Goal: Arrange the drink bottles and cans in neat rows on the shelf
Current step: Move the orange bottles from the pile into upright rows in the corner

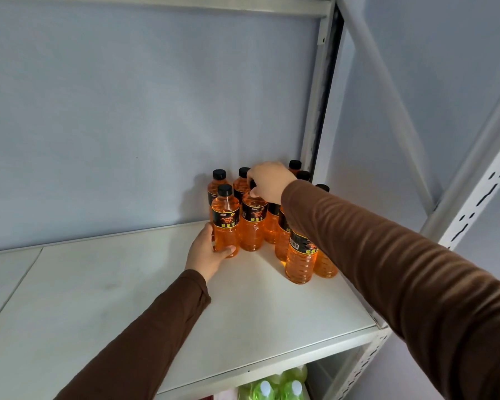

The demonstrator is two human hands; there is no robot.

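Note:
Several orange drink bottles with black caps and black labels stand grouped at the back right of the white shelf (133,287). My left hand (207,255) wraps the lower body of the front-left bottle (226,223), which stands upright. My right hand (269,181) grips the neck and cap of the neighbouring bottle (252,226), hiding its cap. Further bottles stand behind (218,180) and to the right (300,255), partly hidden by my right sleeve.
A grey metal upright (318,111) borders the shelf at the back right, and a perforated post (479,203) stands nearer. Green bottles (274,388) sit on the shelf below. The blue-grey wall (127,111) backs the shelf.

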